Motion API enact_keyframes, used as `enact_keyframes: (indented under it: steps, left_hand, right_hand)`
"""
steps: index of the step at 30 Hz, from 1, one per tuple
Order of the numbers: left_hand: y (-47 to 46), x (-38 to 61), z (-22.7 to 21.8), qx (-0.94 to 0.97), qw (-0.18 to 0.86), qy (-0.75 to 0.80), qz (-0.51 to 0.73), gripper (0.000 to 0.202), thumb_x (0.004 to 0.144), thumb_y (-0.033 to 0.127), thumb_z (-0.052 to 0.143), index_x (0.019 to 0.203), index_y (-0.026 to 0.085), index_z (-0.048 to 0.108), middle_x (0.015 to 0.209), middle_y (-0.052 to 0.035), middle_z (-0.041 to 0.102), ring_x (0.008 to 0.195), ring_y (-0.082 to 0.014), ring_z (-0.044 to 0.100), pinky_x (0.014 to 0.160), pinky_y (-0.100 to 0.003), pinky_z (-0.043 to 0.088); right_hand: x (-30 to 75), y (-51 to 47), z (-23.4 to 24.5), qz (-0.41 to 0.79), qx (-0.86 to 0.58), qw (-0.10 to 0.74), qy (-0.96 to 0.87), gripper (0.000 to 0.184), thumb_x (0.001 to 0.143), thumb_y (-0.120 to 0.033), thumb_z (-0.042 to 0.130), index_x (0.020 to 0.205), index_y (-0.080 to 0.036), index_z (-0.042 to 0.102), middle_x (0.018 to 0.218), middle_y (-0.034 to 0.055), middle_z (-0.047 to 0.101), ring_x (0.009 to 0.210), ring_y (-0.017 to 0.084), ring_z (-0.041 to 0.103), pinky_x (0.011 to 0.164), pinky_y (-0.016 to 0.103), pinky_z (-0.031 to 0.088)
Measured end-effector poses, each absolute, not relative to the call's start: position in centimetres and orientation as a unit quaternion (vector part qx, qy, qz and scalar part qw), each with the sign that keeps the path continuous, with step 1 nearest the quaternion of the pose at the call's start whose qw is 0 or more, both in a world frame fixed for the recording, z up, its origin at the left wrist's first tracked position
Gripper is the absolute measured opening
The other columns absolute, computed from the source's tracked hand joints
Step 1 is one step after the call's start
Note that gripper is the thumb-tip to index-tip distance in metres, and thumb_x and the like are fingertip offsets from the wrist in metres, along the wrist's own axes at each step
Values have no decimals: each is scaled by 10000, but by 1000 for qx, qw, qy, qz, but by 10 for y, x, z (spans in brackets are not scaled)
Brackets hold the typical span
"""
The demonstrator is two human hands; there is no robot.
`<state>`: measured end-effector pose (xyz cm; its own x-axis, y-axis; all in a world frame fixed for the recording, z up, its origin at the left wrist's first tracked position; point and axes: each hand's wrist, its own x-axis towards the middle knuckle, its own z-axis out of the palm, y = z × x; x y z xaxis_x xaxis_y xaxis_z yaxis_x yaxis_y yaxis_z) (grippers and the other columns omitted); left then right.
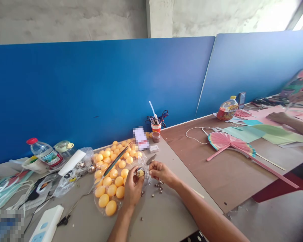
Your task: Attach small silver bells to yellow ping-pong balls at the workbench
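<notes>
My left hand (133, 190) is closed around a shiny silver ball (140, 172), thumb and fingers on its sides. A yellowish patch shows on the ball's lower face. Just right of it, my right hand (163, 172) holds its thumb and fingertips pinched together; whatever is between them is too small to make out. Several small shiny metal pieces (159, 187) lie scattered on the grey table below my right hand. Behind and left of my left hand, many orange balls (111, 190) rest in clear plastic, with dark tweezers (117, 158) lying across them.
A small blade (151, 159), a white box (154, 149), a brown jar (156, 136) and a paper cup (156, 127) of tools stand behind. At left are a bottle (44, 153) and power strip (47, 224). A pink paper fan (228, 143) and another person's hand (277, 117) are at right.
</notes>
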<state>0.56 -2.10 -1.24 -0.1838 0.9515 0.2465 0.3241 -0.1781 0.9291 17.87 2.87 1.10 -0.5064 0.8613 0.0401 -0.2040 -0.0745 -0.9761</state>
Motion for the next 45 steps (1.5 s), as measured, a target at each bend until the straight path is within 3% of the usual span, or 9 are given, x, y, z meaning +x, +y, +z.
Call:
enact_keyframes:
  steps: [4,12,17,21,28,34,39,45]
  left_hand:
    - [-22,7,-11,559,329,548,528,457,785,437,669,1170,202,597,1126,-105,671,981,-237,652,818,-362,537]
    - [-24,15,-3,504,434,500,554,420,774,403,689,1110,211,523,1051,-71,664,941,-224,668,808,-354,541]
    - [-23,17,-1,476,465,471,580,412,773,388,697,1070,210,474,983,-42,635,906,-204,672,816,-350,538]
    - [-22,16,-5,458,477,473,583,404,791,412,671,1076,213,465,1050,-64,638,943,-217,670,847,-391,547]
    - [-22,17,-5,470,470,483,570,393,808,432,648,1078,204,477,1067,-90,660,932,-232,681,838,-412,562]
    - [-23,17,-6,499,438,511,546,457,813,436,641,1179,202,498,1208,-113,623,1078,-249,640,919,-404,530]
    - [-24,15,-6,544,403,537,503,432,822,438,627,1169,195,539,1129,-100,661,1039,-247,645,894,-385,526]
    - [-24,12,-12,567,378,541,493,399,840,387,592,1186,194,545,1165,-108,645,1041,-239,641,915,-388,507]
  right_hand:
    - [175,26,13,718,-267,415,-491,352,655,-454,765,659,-162,569,499,-71,461,457,54,325,478,231,210]
    - [172,26,11,761,-247,409,-438,312,582,-335,839,764,-162,653,633,-24,642,479,61,448,500,219,298]
    - [169,27,5,738,-256,423,-459,288,626,-364,808,691,-162,614,607,-23,626,469,60,426,483,218,283]
    - [169,27,4,716,-269,425,-483,268,628,-355,800,698,-154,638,608,-25,608,495,59,415,504,214,289]
    - [167,26,1,709,-281,418,-493,240,643,-337,766,722,-166,618,622,-22,612,517,78,453,536,228,329]
    - [167,25,2,665,-300,439,-524,151,663,-303,714,698,-183,629,640,-20,601,593,109,489,591,253,365]
    - [166,21,9,649,-299,443,-542,115,667,-288,698,676,-187,644,707,-11,589,664,126,513,659,275,415]
    - [164,22,4,636,-336,440,-538,78,651,-235,664,688,-172,637,666,-21,584,626,112,475,623,252,376]
